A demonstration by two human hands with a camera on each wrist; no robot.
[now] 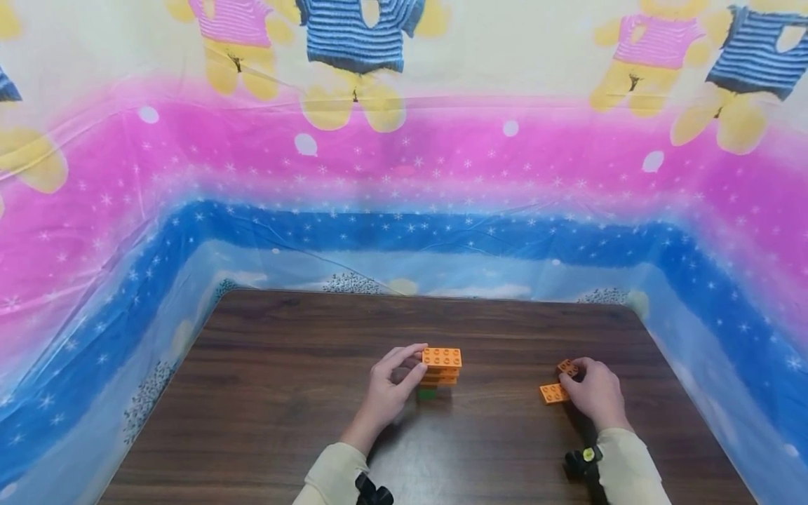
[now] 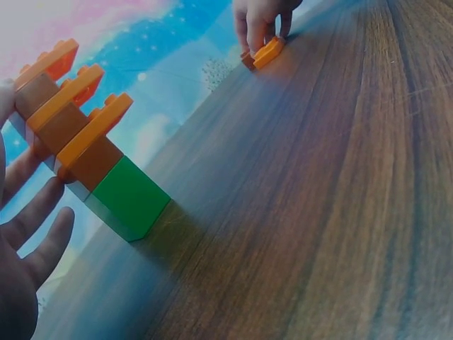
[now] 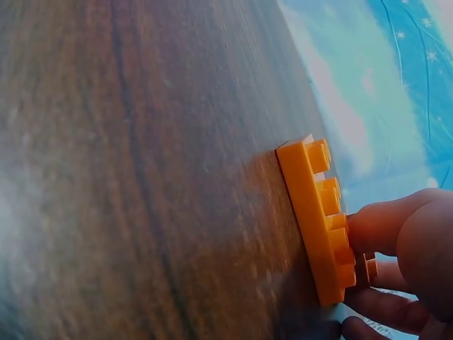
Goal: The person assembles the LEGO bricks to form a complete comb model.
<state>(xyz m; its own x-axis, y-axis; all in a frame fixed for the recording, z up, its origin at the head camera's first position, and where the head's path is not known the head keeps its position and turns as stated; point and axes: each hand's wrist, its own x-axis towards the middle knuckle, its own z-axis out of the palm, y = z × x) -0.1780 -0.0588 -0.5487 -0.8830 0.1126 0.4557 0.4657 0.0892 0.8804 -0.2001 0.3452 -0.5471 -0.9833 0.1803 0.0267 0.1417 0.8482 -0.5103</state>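
Pale sleeves [image 1: 334, 468] lead to the left hand [image 1: 388, 382], loosely pinching a brick tower [image 1: 442, 365] midway between the worktop [image 1: 284, 365]'s side edges, and the right hand [image 1: 596, 393], gripping a brown brick [image 1: 567, 367] nearer the right edge, where pressing the tower's one-sided orange overhangs [image 2: 102, 131] could topple it

stack [image 2: 62, 131] — orange, brown, green | loose plate [image 1: 553, 394]: orange | small brick [image 1: 566, 367] — brown, perhaps | cloth [image 1: 404, 165]: pink, blue, snowflaked

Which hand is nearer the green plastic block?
Left. The left hand is just left of the green block, at the orange-and-brown brick stack above it; the right hand is well off to its right.
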